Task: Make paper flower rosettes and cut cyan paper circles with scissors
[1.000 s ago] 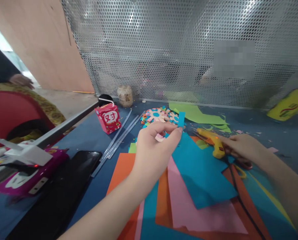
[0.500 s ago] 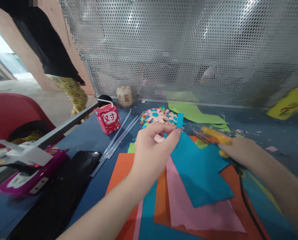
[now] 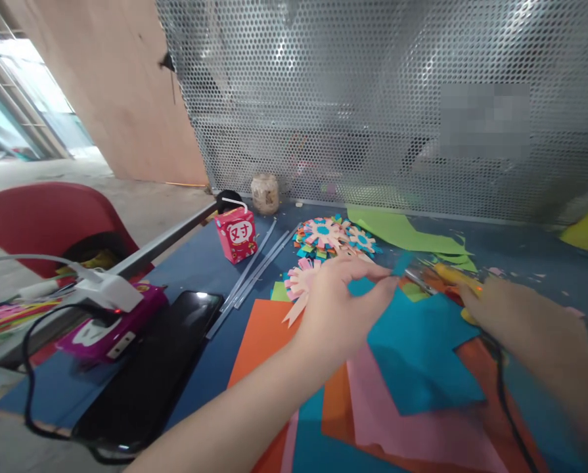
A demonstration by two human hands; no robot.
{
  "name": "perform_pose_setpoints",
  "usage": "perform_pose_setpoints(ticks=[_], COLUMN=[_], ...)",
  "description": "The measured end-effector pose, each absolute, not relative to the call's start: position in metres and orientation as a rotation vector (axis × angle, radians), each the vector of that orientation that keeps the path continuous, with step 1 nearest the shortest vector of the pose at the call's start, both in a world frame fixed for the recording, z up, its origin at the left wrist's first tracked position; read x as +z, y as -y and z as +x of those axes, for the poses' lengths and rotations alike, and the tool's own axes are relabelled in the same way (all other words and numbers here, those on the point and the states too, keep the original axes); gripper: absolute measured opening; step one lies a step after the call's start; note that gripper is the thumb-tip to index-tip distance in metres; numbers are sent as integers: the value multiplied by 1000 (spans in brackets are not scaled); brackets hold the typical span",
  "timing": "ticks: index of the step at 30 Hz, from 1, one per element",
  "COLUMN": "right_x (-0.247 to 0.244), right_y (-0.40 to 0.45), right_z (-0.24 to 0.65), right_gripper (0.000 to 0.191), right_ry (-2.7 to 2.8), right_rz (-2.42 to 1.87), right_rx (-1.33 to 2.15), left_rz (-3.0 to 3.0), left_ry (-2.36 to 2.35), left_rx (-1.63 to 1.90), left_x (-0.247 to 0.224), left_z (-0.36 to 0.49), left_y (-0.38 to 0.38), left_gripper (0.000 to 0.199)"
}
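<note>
The left hand (image 3: 345,299) has shifted toward 3 o'clock, exposing a pink rosette (image 3: 303,279) at its 9 o'clock; by judgement, both work pieces now sit nearer. The perforated panel (image 3: 313,79) bounds the table (image 3: 222,358) at 12 o'clock; scrap-strewn room lies at 2 o'clock. The right hand (image 3: 515,315), blurred, grips the glue gun (image 3: 454,279). Left thumb and finger pinch the blue strip (image 3: 401,264), apparently apart from the gun, at its 9 o'clock.
</note>
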State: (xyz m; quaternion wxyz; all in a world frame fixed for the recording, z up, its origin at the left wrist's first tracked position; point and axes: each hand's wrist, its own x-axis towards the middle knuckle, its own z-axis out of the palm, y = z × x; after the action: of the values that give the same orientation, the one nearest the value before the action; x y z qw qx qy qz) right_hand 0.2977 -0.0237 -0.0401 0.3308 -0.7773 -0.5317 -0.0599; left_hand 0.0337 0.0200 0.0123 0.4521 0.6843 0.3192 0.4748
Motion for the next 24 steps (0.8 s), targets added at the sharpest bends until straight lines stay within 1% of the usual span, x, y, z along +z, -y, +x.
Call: perform_pose_setpoints(ticks=[1,2,3,4,7,9,11,13,16,24], right_x=[-33,-28,-24,-21,-20,-19,-16,-10,-5,-6], right_y=[25,26,26,25,24,26,29,33,37,38], right_z=[287,276,265,255,235,229,225,221,212,205], right_gripper=[31,21,15,14,22,24,21,15,4,6], right_ry=[1381,1415,1464,1503,1603,1646,1663,1659,1618,1458], right_rz=[-2059,-2043,-1999,-1949,-1749,-1610,-1481,-1389,-1361,-1426], right_rx=[-180,-173,-168,-155,1,114,187,222,238,235], left_rz=[1694,1691,1681,1668,1679,1753,1828,1888,1970,2049], left_ry=[-780,-770,-768,-770,-773,-772,-773,-786,-802,-830], left_rx=[1161,1149,1134,1123,1108,1095,1055,1019,1023,981], left_x=[12,11,11,10,8,6,4,2,-1,-4], left_z=[34,35,35,35,35,36,36,37,39,43], left_y=[-20,-21,-21,-22,-23,-24,-24,-24,-24,-22], left_gripper=[11,12,12,12,11,10,10,11,13,14])
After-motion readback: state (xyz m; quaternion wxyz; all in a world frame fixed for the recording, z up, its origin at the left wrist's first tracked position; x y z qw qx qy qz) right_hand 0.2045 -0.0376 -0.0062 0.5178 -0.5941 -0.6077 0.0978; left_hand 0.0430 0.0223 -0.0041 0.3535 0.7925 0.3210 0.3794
